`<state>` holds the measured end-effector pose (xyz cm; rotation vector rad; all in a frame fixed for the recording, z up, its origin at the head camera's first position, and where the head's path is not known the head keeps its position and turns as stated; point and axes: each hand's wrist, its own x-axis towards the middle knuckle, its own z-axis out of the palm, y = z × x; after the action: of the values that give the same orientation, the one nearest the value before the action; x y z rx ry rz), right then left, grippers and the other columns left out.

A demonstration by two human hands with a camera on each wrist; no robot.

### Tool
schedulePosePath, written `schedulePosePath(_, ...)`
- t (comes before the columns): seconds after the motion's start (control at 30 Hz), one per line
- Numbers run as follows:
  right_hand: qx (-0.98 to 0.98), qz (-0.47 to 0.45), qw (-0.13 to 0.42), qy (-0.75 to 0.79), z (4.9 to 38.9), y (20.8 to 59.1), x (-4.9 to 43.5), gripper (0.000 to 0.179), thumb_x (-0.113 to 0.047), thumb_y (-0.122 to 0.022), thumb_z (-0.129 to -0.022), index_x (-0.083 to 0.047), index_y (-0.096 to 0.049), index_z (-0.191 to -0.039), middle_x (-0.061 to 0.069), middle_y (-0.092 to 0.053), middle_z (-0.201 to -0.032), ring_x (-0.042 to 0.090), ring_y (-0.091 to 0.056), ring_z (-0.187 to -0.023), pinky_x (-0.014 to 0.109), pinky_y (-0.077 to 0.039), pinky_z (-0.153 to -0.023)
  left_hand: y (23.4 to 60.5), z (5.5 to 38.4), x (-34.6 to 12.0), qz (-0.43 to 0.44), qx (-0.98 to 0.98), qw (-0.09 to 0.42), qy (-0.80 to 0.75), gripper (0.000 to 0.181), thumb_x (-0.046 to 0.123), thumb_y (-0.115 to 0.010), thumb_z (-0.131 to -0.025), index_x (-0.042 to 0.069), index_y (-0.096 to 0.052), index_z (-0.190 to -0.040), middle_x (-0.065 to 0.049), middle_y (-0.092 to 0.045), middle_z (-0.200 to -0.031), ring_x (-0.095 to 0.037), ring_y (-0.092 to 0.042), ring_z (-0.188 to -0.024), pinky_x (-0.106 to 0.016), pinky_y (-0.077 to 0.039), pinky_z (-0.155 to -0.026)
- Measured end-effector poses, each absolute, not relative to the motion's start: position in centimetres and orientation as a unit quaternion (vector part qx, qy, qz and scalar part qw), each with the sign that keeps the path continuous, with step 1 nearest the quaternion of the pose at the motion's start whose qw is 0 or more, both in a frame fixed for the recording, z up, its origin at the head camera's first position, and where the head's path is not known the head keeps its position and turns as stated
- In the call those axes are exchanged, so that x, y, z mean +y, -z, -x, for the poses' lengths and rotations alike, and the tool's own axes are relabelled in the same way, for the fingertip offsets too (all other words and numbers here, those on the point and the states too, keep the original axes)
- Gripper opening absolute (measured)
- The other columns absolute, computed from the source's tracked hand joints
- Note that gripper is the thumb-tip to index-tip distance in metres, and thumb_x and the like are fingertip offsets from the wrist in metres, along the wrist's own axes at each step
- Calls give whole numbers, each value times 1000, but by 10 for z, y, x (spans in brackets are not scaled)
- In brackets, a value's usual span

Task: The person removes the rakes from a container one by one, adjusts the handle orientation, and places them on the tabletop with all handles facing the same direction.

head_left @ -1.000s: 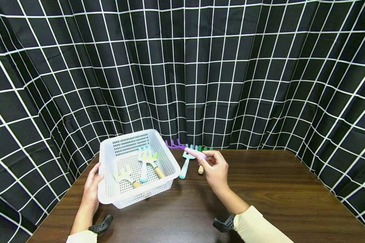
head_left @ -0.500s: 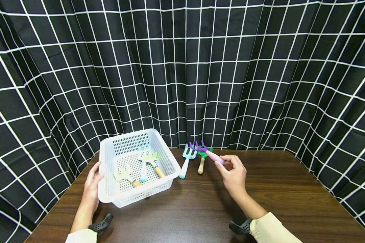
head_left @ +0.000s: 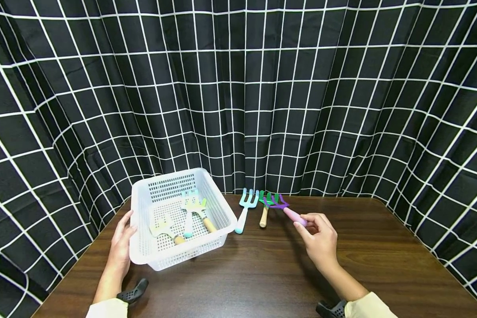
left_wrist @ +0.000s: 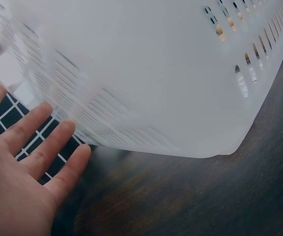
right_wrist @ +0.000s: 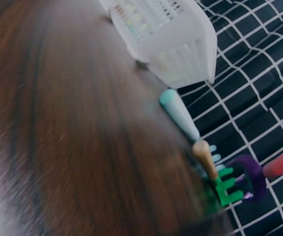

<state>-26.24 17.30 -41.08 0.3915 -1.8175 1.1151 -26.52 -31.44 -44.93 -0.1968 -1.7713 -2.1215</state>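
Observation:
My right hand pinches the pink handle of a small purple-tined hand rake, holding its head beside a green-headed garden fork with a wooden handle. In the right wrist view the purple tines overlap the green head. Left of these lies a light-blue garden fork. My left hand rests against the left side of a white perforated basket. Its fingers look extended and spread along the basket's outer wall in the left wrist view.
Inside the basket lie a pale-blue fork, a yellow-green tool with a wooden handle and a cream one. Everything stands on a dark wooden table. A black curtain with white grid lines hangs behind the table.
My right hand has carried the purple-tined rake to the right and lower, away from the basket, uncovering the green-headed fork's handle. The left hand and basket have barely moved.

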Motion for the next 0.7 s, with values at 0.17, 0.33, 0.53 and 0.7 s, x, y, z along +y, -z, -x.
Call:
schedulePosePath(0.17, -756, -151, 461, -439, 267, 431, 192, 28, 13, -83, -67, 2, -69, -89, 10, -64, -88, 2, -60, -73, 11, -47, -65, 449, 265, -315, 73, -630, 186, 750, 46, 15, -43, -104, 12, -28, -148, 3, -60, -114, -8, -65, -90, -21, -52, -70)
schedulePosePath(0.33, -773, -166, 456, -409, 267, 438, 202, 28, 8, -84, -67, -1, -69, -89, 6, -64, -90, 2, -59, -74, 15, -49, -63, 450, 265, -316, 70, -628, 191, 751, 46, 15, -43, -104, 12, -29, -147, 3, -60, -113, -8, -64, -90, -20, -52, -71)
schedulePosePath(0.53, -782, -185, 454, -385, 270, 443, 208, 28, 7, -84, -67, -2, -69, -88, 6, -63, -90, 6, -59, -74, 16, -50, -63, 451, 266, -315, 73, -625, 190, 754, 47, 15, -43, -104, 10, -27, -148, 2, -60, -114, -9, -65, -89, -21, -52, -70)
schedulePosePath(0.7, -786, -181, 459, -372, 272, 447, 210, 28, 8, -85, -66, -2, -68, -86, 6, -63, -89, 7, -59, -71, 11, -47, -64, 450, 266, -314, 75, -628, 189, 751, 47, 15, -42, -104, 10, -27, -149, 2, -61, -114, -9, -65, -89, -21, -52, -70)
